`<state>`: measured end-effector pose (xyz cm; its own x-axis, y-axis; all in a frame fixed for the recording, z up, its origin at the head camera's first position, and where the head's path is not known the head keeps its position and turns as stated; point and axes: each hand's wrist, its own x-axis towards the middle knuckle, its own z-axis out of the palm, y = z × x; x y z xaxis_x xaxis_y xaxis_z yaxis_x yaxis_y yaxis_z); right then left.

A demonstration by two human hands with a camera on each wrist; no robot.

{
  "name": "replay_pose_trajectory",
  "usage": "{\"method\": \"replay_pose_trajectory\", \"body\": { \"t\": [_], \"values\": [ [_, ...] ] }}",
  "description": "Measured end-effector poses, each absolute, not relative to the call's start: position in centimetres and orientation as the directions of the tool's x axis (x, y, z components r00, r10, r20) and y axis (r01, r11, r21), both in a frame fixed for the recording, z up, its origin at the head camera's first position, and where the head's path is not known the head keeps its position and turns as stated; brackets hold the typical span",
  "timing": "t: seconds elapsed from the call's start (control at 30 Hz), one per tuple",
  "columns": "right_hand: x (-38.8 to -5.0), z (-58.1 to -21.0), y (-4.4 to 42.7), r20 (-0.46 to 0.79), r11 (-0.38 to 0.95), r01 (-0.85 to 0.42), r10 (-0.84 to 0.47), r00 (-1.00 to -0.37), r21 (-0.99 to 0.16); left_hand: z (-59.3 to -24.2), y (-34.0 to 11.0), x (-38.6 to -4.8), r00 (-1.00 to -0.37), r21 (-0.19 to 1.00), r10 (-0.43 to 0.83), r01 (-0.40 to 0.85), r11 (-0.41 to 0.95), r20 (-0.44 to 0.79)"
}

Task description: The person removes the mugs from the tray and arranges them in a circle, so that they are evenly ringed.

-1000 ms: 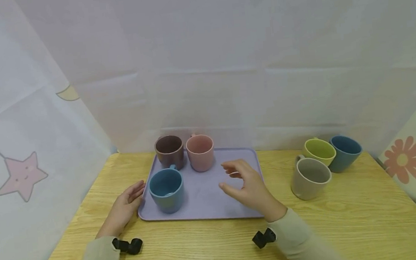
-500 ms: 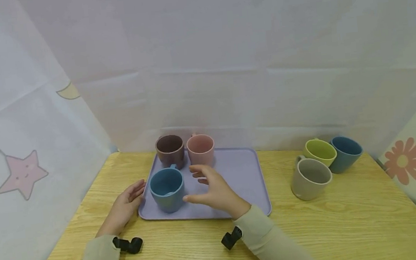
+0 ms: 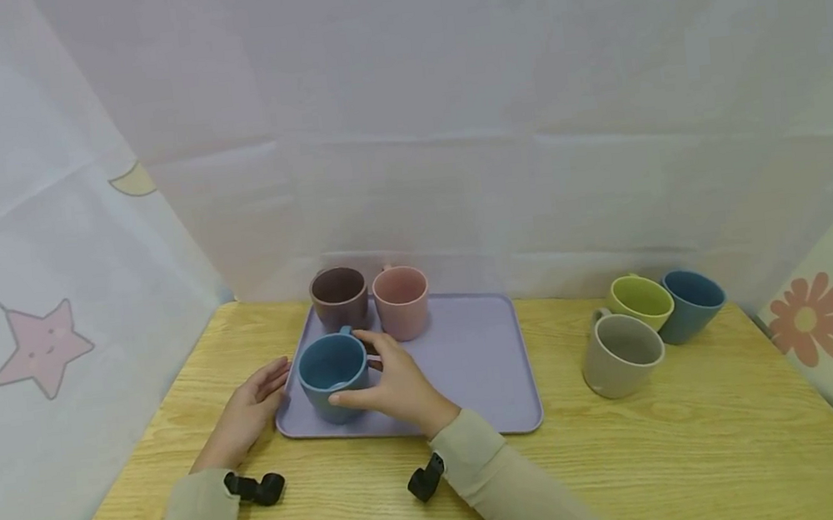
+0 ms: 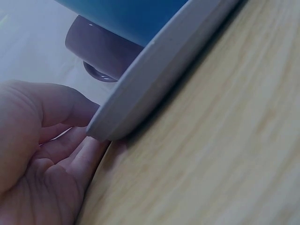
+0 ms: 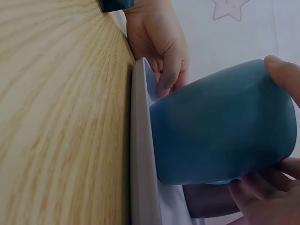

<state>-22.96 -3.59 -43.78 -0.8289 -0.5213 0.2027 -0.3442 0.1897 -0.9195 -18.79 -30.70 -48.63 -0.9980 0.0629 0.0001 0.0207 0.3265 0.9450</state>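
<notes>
A blue mug (image 3: 333,377) stands at the front left of the lilac tray (image 3: 472,363). My right hand (image 3: 394,383) grips its right side, the thumb in front and the fingers behind. In the right wrist view, thumb and fingers touch the blue mug (image 5: 225,126) near its rim. My left hand (image 3: 246,414) lies at the tray's left edge with relaxed fingers. The left wrist view has the thumb of this hand (image 4: 42,150) touching the tray rim (image 4: 136,89). A brown mug (image 3: 340,301) and a pink mug (image 3: 401,303) stand at the tray's back left.
Right of the tray, on the wooden table (image 3: 706,450), are a beige mug (image 3: 618,362), a lime-green mug (image 3: 639,301) and a second blue mug (image 3: 692,309), close together. A pale cloth (image 3: 448,123) hangs behind the table.
From above the tray's right part, my right hand has moved left and taken hold of the blue mug. The left hand has stayed at the tray's edge.
</notes>
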Motion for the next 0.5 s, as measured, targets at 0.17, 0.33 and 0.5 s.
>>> {"method": "replay_pose_trajectory", "body": {
  "t": [0.17,0.33,0.5],
  "values": [
    [-23.25,-44.17,-4.33,0.187,0.188,-0.318,-0.504,-0.843,-0.929,-48.66,-30.73,-18.74,-0.998,0.949,0.069,0.021,0.316,-0.001],
    [-23.38,-44.25,-4.55,0.197,0.175,-0.320,-0.497,-0.845,-0.931,-48.76,-30.90,-18.77,-0.997,0.952,0.072,0.022,0.305,0.000],
    [-23.42,-44.30,-4.42,0.215,0.164,-0.335,-0.498,-0.840,-0.928,-48.79,-30.84,-18.80,-0.997,0.953,0.074,0.023,0.302,0.000]
  ]
}}
